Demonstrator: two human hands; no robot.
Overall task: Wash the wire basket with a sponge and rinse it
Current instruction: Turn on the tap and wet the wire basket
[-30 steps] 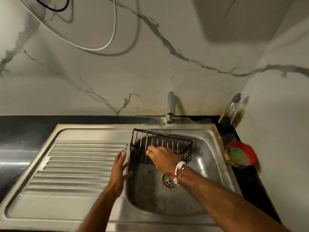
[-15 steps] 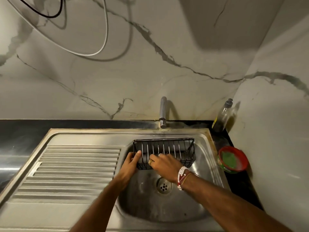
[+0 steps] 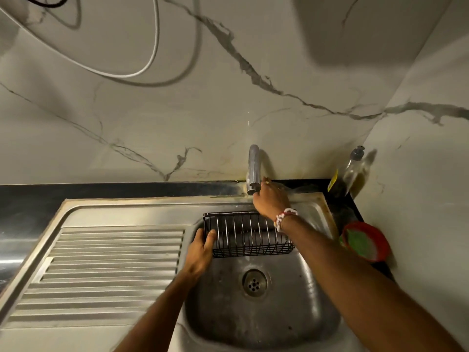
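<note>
A black wire basket (image 3: 250, 235) sits in the back of the steel sink basin (image 3: 291, 308), under the tap spout. My left hand (image 3: 201, 251) grips the basket's left end, thumb over a wire. My right hand (image 3: 270, 199) is up at the base of the chrome tap (image 3: 253, 166), its fingers curled against the tap's lower part; what they hold there is hidden by the hand. No water runs from the tap. A green sponge (image 3: 359, 243) lies in a red bowl (image 3: 380, 240) on the counter to the right.
A ribbed steel draining board (image 3: 106, 270) fills the left side. A bottle of dish liquid (image 3: 352, 171) stands in the back right corner. The drain (image 3: 254, 283) lies mid-basin. Marble walls close in behind and on the right, with a white cable (image 3: 152, 47) hanging.
My right hand has left the basket and moved up to the tap. My left hand came from the sink's edge and took hold of the basket's left end. The basket now lies square to the wall.
</note>
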